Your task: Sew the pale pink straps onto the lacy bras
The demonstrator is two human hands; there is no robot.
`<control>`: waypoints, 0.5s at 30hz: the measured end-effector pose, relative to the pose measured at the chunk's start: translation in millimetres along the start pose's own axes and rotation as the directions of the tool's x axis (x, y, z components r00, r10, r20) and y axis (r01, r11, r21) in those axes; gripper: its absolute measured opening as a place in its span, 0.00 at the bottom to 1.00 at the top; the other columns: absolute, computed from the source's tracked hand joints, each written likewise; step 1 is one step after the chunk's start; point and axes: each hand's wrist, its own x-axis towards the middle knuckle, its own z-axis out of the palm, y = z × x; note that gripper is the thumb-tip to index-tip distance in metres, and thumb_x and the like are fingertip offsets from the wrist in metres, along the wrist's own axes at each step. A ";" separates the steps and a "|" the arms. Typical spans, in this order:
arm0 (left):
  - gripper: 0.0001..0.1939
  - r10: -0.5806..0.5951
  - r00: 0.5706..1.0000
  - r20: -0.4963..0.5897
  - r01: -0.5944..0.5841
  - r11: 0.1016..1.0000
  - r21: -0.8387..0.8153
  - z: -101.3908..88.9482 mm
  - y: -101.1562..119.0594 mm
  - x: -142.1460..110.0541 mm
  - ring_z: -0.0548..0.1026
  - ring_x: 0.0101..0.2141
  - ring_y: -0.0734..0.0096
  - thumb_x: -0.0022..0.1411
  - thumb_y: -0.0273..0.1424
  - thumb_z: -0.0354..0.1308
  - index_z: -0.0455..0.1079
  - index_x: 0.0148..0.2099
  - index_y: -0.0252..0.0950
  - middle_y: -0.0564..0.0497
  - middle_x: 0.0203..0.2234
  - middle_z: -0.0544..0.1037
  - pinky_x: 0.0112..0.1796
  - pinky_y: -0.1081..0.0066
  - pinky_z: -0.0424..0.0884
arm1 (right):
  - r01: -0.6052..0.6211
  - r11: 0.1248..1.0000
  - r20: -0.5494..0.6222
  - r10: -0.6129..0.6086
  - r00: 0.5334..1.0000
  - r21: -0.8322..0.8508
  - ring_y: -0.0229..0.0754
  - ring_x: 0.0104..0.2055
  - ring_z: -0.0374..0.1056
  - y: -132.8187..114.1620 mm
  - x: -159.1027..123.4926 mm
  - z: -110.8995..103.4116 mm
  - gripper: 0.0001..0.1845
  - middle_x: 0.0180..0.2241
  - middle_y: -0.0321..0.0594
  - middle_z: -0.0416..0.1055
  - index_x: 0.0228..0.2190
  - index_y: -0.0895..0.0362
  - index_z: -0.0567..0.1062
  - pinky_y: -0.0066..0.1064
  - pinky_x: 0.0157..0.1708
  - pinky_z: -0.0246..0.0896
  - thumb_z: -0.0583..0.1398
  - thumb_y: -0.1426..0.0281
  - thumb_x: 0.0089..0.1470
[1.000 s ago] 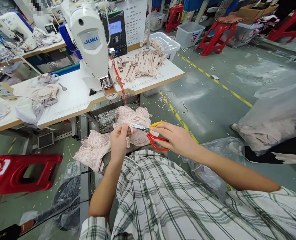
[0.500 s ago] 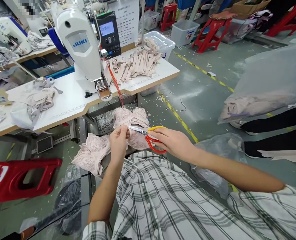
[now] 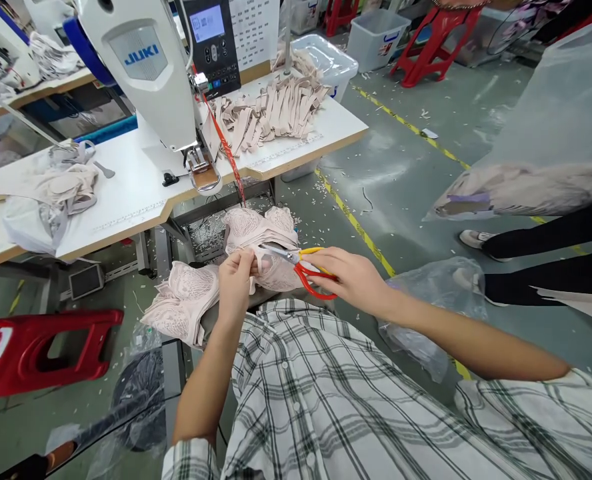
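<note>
My right hand (image 3: pixel 353 277) is closed on a pair of scissors (image 3: pixel 310 272) with one yellow and one red handle loop. The blades point left, their tips beside the fingers of my left hand (image 3: pixel 237 277). Between those left fingers is pinched a thin pale strap of a bra. Light pink lace bras (image 3: pixel 261 230) lie stacked over my lap, just beyond both hands. More lace bras (image 3: pixel 183 300) form a second pile to the left, partly behind my left wrist.
A JUKI sewing machine (image 3: pixel 143 60) stands on the white table (image 3: pixel 341 127). Cut beige strips (image 3: pixel 281 113) are heaped right of it, garments (image 3: pixel 59 187) left. A red stool (image 3: pixel 91 353) is at lower left. A person's legs (image 3: pixel 551 233) and a large plastic bag (image 3: pixel 541 153) are at right.
The scissors have shifted slightly right and their blades look a little more spread. My left hand keeps its pinch. The camera view has moved, and the plastic bag at right has shifted.
</note>
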 end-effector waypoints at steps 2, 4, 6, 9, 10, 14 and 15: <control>0.15 0.001 1.000 0.015 -0.001 1.000 -0.026 -2.4 2.0 1.8 0.69 0.21 0.77 0.59 0.40 0.63 0.72 0.26 0.34 0.53 0.18 0.74 0.27 0.76 0.66 | -0.074 0.995 -0.068 0.079 0.995 0.072 0.44 0.49 0.74 6.4 1.0 0.7 0.17 0.50 0.42 0.77 0.52 0.52 0.72 0.35 0.43 0.72 0.60 0.70 0.60; 0.16 -0.004 0.999 0.037 0.006 0.998 -0.064 -5.2 4.1 4.3 0.68 0.21 0.77 0.59 0.41 0.63 0.72 0.26 0.34 0.53 0.18 0.74 0.26 0.76 0.65 | -0.113 0.988 -0.119 0.126 0.985 0.107 0.45 0.49 0.74 13.4 2.1 0.8 0.18 0.49 0.41 0.77 0.51 0.51 0.72 0.36 0.44 0.71 0.61 0.70 0.59; 0.16 -0.015 0.998 0.060 0.021 0.995 -0.098 -8.2 5.4 7.5 0.68 0.21 0.76 0.59 0.41 0.64 0.72 0.27 0.34 0.53 0.18 0.73 0.25 0.76 0.65 | -0.138 0.984 -0.124 0.151 0.981 0.109 0.45 0.48 0.74 19.3 3.8 0.3 0.19 0.48 0.40 0.77 0.51 0.50 0.72 0.37 0.43 0.71 0.61 0.71 0.58; 0.15 -0.034 0.996 0.089 0.044 0.991 -0.123 -12.6 5.6 12.6 0.68 0.21 0.75 0.60 0.42 0.63 0.73 0.28 0.35 0.53 0.18 0.74 0.25 0.76 0.65 | -0.151 0.983 -0.100 0.161 0.982 0.104 0.46 0.45 0.74 22.1 7.3 -1.2 0.20 0.48 0.40 0.77 0.51 0.49 0.72 0.36 0.39 0.71 0.62 0.71 0.56; 0.15 -0.034 0.995 0.093 0.045 0.992 -0.121 -13.8 5.5 14.0 0.68 0.21 0.75 0.60 0.42 0.63 0.73 0.29 0.35 0.53 0.19 0.74 0.25 0.75 0.65 | -0.137 0.985 -0.087 0.146 0.985 0.103 0.46 0.45 0.74 20.9 8.6 -1.7 0.21 0.49 0.41 0.77 0.51 0.50 0.72 0.36 0.38 0.71 0.62 0.71 0.55; 0.15 0.021 0.999 0.043 -0.021 1.000 0.001 -14.9 6.9 15.8 0.72 0.25 0.73 0.64 0.41 0.60 0.73 0.30 0.36 0.53 0.21 0.76 0.30 0.74 0.68 | -0.012 1.000 -0.044 0.013 0.999 0.028 0.47 0.46 0.75 10.2 14.7 -1.9 0.20 0.48 0.44 0.76 0.51 0.52 0.72 0.35 0.38 0.72 0.64 0.69 0.55; 0.16 0.045 0.999 0.021 -0.047 0.997 0.057 -14.3 8.0 15.6 0.73 0.27 0.72 0.65 0.41 0.59 0.73 0.30 0.36 0.52 0.22 0.76 0.31 0.74 0.68 | 0.021 1.000 -0.042 -0.022 0.999 -0.008 0.47 0.46 0.75 7.4 16.5 -1.4 0.20 0.47 0.44 0.77 0.51 0.53 0.72 0.35 0.39 0.72 0.63 0.68 0.56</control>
